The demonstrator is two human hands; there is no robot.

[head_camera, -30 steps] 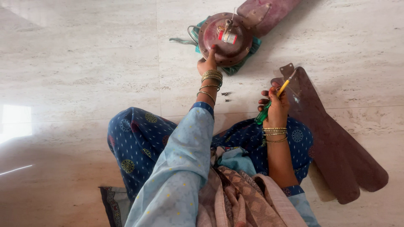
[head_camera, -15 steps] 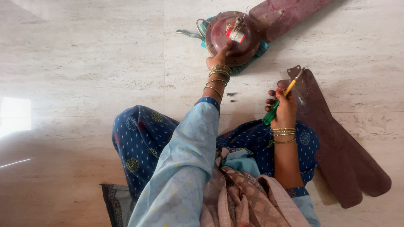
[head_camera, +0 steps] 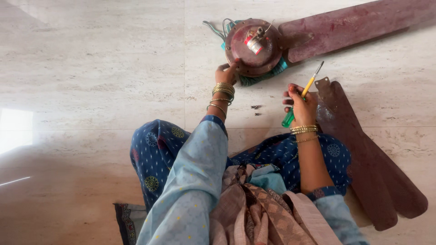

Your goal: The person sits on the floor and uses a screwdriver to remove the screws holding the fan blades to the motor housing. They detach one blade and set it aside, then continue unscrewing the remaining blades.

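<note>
A round maroon ceiling-fan motor (head_camera: 252, 51) lies on the marble floor on a teal cloth (head_camera: 263, 75), with one maroon blade (head_camera: 354, 27) still joined to it at the right. My left hand (head_camera: 225, 73) rests its fingers on the motor's near left rim. My right hand (head_camera: 300, 106) grips a screwdriver (head_camera: 303, 93) with a green and yellow handle, tip pointing up toward the motor. A few small dark screws (head_camera: 256, 110) lie on the floor between my hands.
Two loose brown fan blades (head_camera: 363, 154) lie stacked on the floor at my right, beside my knee. My crossed legs in blue patterned cloth (head_camera: 154, 149) fill the lower middle. Wires (head_camera: 213, 28) stick out at the motor's left.
My right hand with the screwdriver has moved up and left, closer to the motor. My left hand has slipped from the motor's face to its near rim. The view has shifted, showing more of the attached blade.
</note>
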